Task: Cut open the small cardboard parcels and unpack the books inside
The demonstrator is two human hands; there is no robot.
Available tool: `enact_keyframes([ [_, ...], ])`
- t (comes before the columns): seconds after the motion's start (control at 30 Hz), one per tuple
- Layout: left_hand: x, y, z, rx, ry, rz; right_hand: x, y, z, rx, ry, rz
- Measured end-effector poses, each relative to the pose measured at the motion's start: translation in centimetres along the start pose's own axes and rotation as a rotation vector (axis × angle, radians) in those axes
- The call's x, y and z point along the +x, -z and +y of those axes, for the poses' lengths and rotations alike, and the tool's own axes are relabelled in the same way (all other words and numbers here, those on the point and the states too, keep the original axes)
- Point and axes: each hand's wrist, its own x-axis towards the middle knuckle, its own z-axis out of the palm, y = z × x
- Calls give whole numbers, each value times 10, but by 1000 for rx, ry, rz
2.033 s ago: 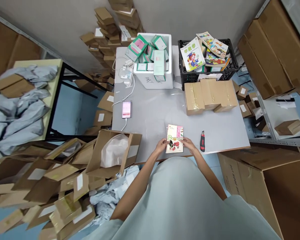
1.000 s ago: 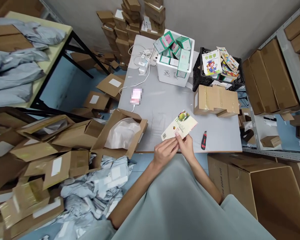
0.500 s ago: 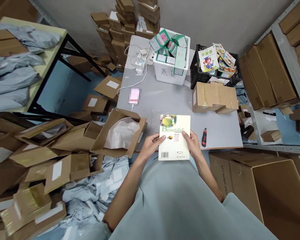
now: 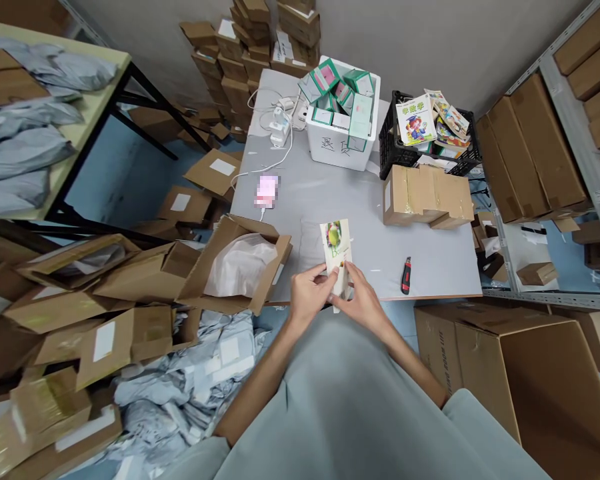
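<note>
Between my two hands, at the table's front edge, is a cream-coloured book (image 4: 336,241) with a green fruit printed on it. It is turned partly edge-on, so only a narrow strip of its cover shows. My left hand (image 4: 310,293) is closed on its left side, thumb over the cover. My right hand (image 4: 363,300) grips the right side, its fingers at the lower edge. A red and black box cutter (image 4: 406,275) lies on the table to the right of my hands. An open carton (image 4: 273,283) with white plastic wrapping (image 4: 243,265) stands to their left.
On the grey table (image 4: 325,193) stand a white bin (image 4: 337,153) of green-and-white boxes, a black crate (image 4: 391,143) of books, and taped cartons (image 4: 425,197). A cable runs to a phone-like pixelated item (image 4: 267,191). Opened boxes crowd the left; a large open carton (image 4: 465,353) stands right.
The book was facing me flat, held by both sides; now it is turned partly edge-on. My right hand has moved left and closer to my left hand.
</note>
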Motion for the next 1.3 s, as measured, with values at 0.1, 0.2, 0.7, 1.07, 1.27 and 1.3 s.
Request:
enact_keyframes([
  [0.1, -8, -11, 7, 26, -80, -43, 1, -10, -1, 1, -8, 21],
  [0.2, -2, -9, 2, -60, -70, -147, 11, 2, 0, 148, -98, 32],
  [0.7, 26, 21, -21, -402, 152, -299, 16, 56, -8, 571, -295, -44],
  [1.07, 40, 37, -2, -6, -426, -218, 35, 84, -8, 299, 119, 188],
  [1.27, 36, 36, -1, 19, -513, -193, 36, 80, 6, 288, 183, 237],
  [1.3, 34, 37, 0, 14, -489, -182, 35, 80, 8, 265, 182, 236],
])
